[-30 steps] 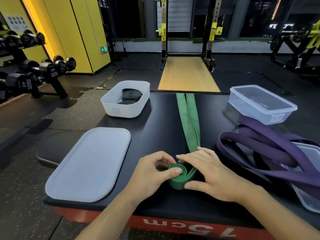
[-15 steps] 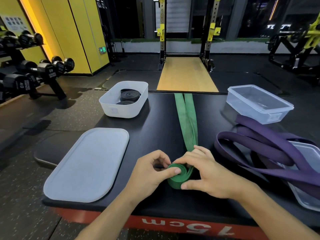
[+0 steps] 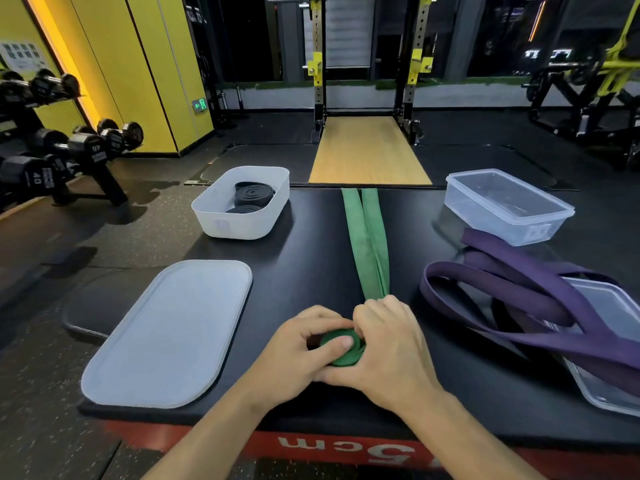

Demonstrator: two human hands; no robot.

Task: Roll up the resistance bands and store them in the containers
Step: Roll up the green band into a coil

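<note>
A green resistance band (image 3: 369,244) lies stretched across the black platform (image 3: 304,271), away from me. Its near end is wound into a small coil between my hands. My left hand (image 3: 298,351) grips the coil, thumb pressed on its top. My right hand (image 3: 388,348) curls over the coil's right side where the flat band feeds in. A loose purple band (image 3: 512,299) sprawls at the right. At the back left, a white container (image 3: 242,221) holds rolled black bands (image 3: 252,195). An empty clear container (image 3: 505,209) stands at the back right.
A white lid (image 3: 169,330) lies flat at the front left. A clear lid (image 3: 609,375) lies under the purple band at the right edge. A dumbbell rack (image 3: 52,147) stands on the floor to the left, a squat rack (image 3: 367,81) beyond the platform.
The green coil has grown slightly and moved a little away from me. My right fingers have curled in tighter over it, and my left thumb now presses on top.
</note>
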